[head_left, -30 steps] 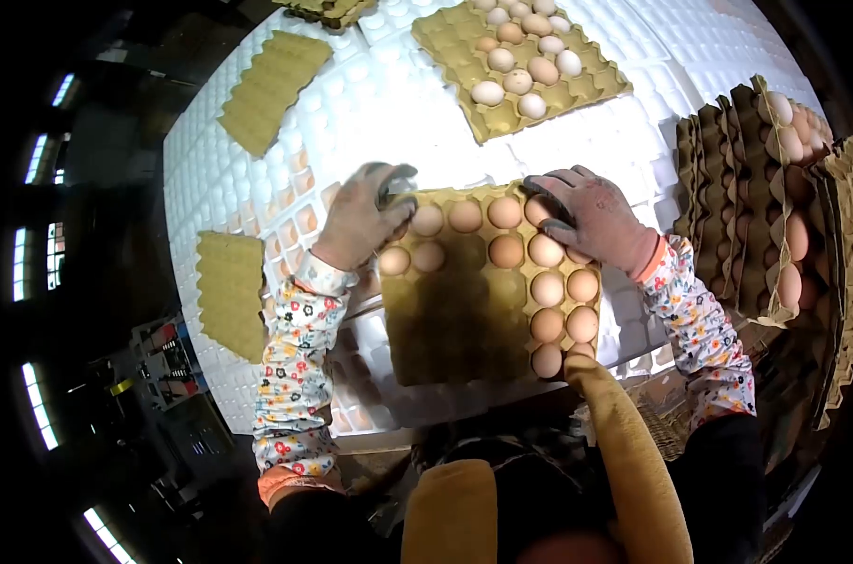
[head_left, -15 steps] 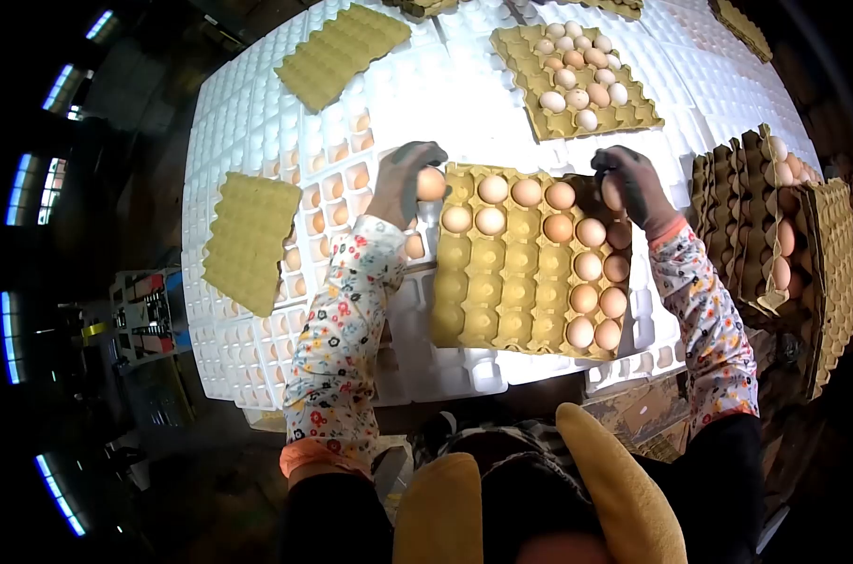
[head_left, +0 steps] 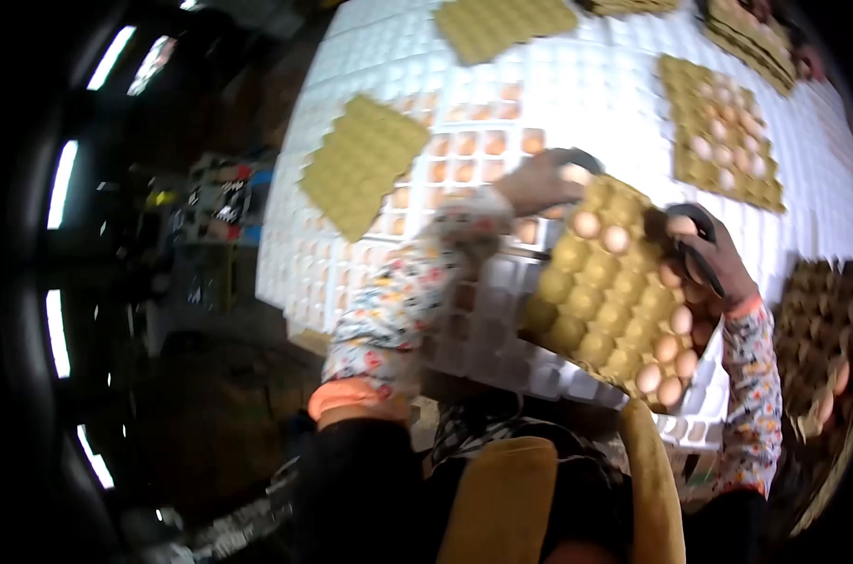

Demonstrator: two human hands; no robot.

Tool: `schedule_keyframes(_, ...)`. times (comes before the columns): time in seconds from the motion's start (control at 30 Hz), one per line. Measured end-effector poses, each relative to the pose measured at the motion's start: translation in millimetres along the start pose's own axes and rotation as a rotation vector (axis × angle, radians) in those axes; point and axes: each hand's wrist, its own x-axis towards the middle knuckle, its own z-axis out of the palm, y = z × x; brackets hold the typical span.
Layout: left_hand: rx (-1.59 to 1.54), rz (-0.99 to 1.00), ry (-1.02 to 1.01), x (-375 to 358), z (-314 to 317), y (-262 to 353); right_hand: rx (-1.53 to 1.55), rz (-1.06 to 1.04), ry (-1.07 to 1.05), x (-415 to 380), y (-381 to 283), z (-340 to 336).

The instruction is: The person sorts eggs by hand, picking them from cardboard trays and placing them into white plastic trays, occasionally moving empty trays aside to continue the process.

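My left hand [head_left: 550, 180], in a dark-fingered glove, is closed around a pale egg [head_left: 575, 175] at the upper left corner of a yellow-brown pulp egg tray [head_left: 586, 291]. At the tray's upper right side, my right hand [head_left: 710, 249], gloved alike, has its fingers curled round another egg [head_left: 680, 226]. Two eggs [head_left: 601, 231] sit in cups below my left hand, and several brown eggs [head_left: 668, 352] fill the tray's right side. The tray lies tilted over white plastic trays [head_left: 501, 320]. Motion blurs both hands, and the fingers partly hide the eggs they hold.
Several brown eggs [head_left: 466, 158] sit in white trays left of my hands. A pulp tray [head_left: 365, 164] lies over them, with another pulp tray [head_left: 503, 23] farther back. At the back right is a partly filled pulp tray [head_left: 725, 132]. Stacked pulp trays [head_left: 816, 324] stand at the right.
My view has turned left, so the scene appears shifted right and tilted. Fewer eggs show in the tray's upper rows. My right hand has come inward over the tray.
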Motion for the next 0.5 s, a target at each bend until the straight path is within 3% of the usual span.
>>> schedule_keyframes(0.03,0.587,0.113,0.053,-5.9,9.9,12.5,-0.22,-0.145,-0.001,6.7,3.0,10.4)
schedule_keyframes(0.07,1.018,0.06,-0.061,-9.5,22.3,35.2,-0.612,-0.245,-0.057,13.1,-6.7,18.1)
schedule_keyframes(0.1,1.479,0.215,-0.101,2.2,37.9,8.5,-0.848,-0.192,0.004,14.0,-13.9,37.1)
schedule_keyframes(0.13,1.702,0.15,-0.265,9.0,52.0,10.1,-1.104,-0.154,-0.022,18.9,-17.9,52.3)
schedule_keyframes(0.17,1.669,0.114,-0.225,8.7,53.3,11.5,-1.246,-0.09,-0.027,27.9,-16.7,65.3)
schedule_keyframes(0.2,1.537,0.083,-0.232,1.2,44.0,27.7,-1.388,-0.005,-0.015,35.5,-11.7,75.6)
schedule_keyframes(0.27,1.123,0.068,0.019,-26.6,37.1,31.2,-1.558,0.03,-0.065,46.1,-5.3,82.5)
schedule_keyframes(0.33,0.453,0.055,0.362,-62.0,43.2,16.7,-1.567,0.009,-0.015,47.3,2.5,84.3)
schedule_keyframes(0.43,-0.774,-0.088,0.384,-114.5,63.6,-5.6,-1.478,-0.111,0.028,38.1,4.6,80.3)
schedule_keyframes(0.47,-1.002,-0.154,0.351,-114.2,70.6,-40.9,-1.418,-0.161,0.043,38.2,15.0,72.3)
schedule_keyframes(0.5,-0.99,-0.012,0.439,-143.7,77.7,-25.0,-1.321,-0.174,0.116,30.3,13.1,73.9)
